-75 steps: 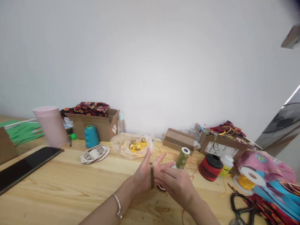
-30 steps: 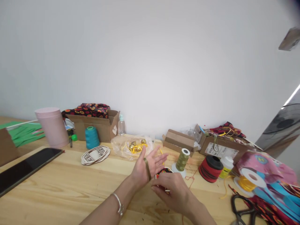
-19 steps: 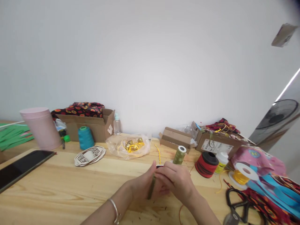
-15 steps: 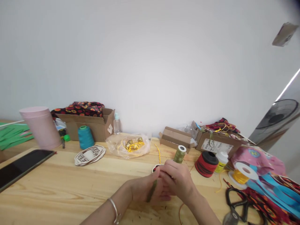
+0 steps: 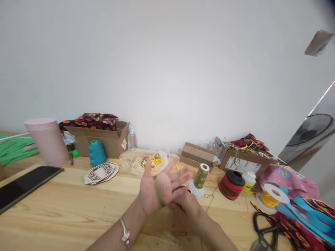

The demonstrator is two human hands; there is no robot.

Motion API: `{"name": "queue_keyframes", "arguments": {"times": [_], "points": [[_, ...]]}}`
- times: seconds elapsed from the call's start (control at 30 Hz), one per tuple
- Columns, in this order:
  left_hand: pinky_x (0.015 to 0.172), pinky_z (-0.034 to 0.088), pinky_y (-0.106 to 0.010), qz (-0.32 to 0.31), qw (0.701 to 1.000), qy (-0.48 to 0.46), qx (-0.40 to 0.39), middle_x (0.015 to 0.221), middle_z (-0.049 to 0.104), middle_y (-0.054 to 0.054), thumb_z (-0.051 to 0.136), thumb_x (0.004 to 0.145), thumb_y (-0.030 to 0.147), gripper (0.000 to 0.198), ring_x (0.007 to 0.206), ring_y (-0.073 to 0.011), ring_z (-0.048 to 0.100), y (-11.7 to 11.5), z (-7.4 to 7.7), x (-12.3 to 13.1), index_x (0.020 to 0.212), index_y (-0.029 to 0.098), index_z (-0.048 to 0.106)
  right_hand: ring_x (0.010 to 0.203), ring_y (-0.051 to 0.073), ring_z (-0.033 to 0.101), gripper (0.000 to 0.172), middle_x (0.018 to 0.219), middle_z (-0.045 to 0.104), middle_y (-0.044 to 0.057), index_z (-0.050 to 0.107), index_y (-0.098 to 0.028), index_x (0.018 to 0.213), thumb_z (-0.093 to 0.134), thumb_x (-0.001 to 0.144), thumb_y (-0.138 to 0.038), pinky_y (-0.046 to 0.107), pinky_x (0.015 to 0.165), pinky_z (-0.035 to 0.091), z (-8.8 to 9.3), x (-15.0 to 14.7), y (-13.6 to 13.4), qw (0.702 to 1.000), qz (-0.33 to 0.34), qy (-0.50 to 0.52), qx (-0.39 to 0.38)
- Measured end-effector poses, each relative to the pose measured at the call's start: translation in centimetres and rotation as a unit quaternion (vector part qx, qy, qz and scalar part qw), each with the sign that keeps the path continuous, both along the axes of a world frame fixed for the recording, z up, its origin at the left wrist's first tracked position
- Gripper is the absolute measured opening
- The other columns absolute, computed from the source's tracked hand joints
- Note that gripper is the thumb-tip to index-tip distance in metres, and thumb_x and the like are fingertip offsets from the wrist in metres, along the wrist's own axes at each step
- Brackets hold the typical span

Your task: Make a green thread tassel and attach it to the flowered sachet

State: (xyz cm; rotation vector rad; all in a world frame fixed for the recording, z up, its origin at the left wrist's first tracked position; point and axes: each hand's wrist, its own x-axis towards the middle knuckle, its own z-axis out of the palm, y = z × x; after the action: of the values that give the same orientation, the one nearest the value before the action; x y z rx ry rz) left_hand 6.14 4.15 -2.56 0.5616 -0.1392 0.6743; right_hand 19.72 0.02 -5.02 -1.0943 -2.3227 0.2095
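My left hand (image 5: 159, 190) is raised palm up over the table, fingers spread, with several loops of olive-green thread (image 5: 158, 191) wound around its palm. Close against its lower edge is my right hand (image 5: 187, 205), its fingers curled and partly hidden behind the left. Whatever the right fingers pinch does not show. Just beyond the right hand stands a spool of olive-green thread (image 5: 201, 177) on a pale base. A small dark-and-white piece (image 5: 189, 190) peeks out behind the fingers, mostly covered.
Scissors (image 5: 267, 230), a yellow cord spool (image 5: 270, 198) and a red-black spool (image 5: 231, 184) lie right. A bag of bells (image 5: 143, 162) and a cardboard box (image 5: 197, 155) are behind. Flat cutouts (image 5: 102, 173), a teal thread cone (image 5: 96, 153) and a phone (image 5: 28, 186) are left.
My left hand has opened and spread its fingers upward, showing the wound thread. My right hand has moved slightly down and left, uncovering the spool's base.
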Motion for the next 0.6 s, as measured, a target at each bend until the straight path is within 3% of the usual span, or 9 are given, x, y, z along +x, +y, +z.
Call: {"name": "queue_keyframes", "arguments": {"times": [0.1,0.2,0.33,0.47,0.6], "points": [[0.098,0.02,-0.049,0.11,0.991,-0.04,-0.069,0.134,0.035,-0.017,0.033,0.07,0.068,0.078,0.121,-0.03,0.034,1.5,-0.2,-0.1,0.133,0.023,0.023,0.062,0.012,0.058,0.022,0.072,0.067,0.001,0.063,-0.023,0.084,0.042,0.084,-0.017,0.019,0.053,0.037,0.1,-0.2,-0.3,0.999,0.007,-0.039,-0.028],[0.097,0.023,-0.048,0.16,0.982,-0.028,-0.099,0.136,0.032,-0.018,0.038,0.071,0.064,0.075,0.121,-0.0301,0.034,2.1,-0.4,-0.3,0.133,0.023,0.023,0.061,0.011,0.057,0.02,0.068,0.066,0.0,0.062,-0.023,0.081,0.043,0.084,-0.016,0.019,0.053,0.034,0.7,0.0,-0.5,0.996,-0.004,-0.079,-0.033],[0.096,0.027,-0.044,0.205,0.974,0.005,-0.094,0.132,0.037,-0.018,0.04,0.074,0.06,0.069,0.119,-0.0272,0.039,2.2,-0.6,-0.3,0.131,0.023,0.027,0.061,0.011,0.057,0.02,0.067,0.064,0.0,0.06,-0.021,0.078,0.041,0.085,-0.018,0.02,0.051,0.032,1.4,0.4,-0.8,0.995,-0.005,-0.098,-0.006],[0.098,0.024,-0.038,0.223,0.972,0.039,-0.068,0.128,0.044,-0.016,0.037,0.077,0.057,0.065,0.117,-0.0216,0.042,2.3,-1.1,0.2,0.132,0.024,0.024,0.059,0.012,0.055,0.022,0.065,0.063,0.0,0.059,-0.021,0.078,0.039,0.086,-0.021,0.021,0.049,0.03,1.7,0.6,-1.1,0.993,0.001,-0.112,0.031],[0.101,0.016,-0.038,0.172,0.98,0.096,-0.039,0.127,0.045,-0.016,0.032,0.077,0.06,0.072,0.118,-0.0214,0.039,1.9,-1.5,1.0,0.135,0.022,0.013,0.056,0.011,0.054,0.024,0.067,0.063,0.001,0.061,-0.02,0.082,0.037,0.087,-0.023,0.022,0.049,0.031,2.1,0.9,-1.2,0.994,-0.016,-0.085,0.073]]}}
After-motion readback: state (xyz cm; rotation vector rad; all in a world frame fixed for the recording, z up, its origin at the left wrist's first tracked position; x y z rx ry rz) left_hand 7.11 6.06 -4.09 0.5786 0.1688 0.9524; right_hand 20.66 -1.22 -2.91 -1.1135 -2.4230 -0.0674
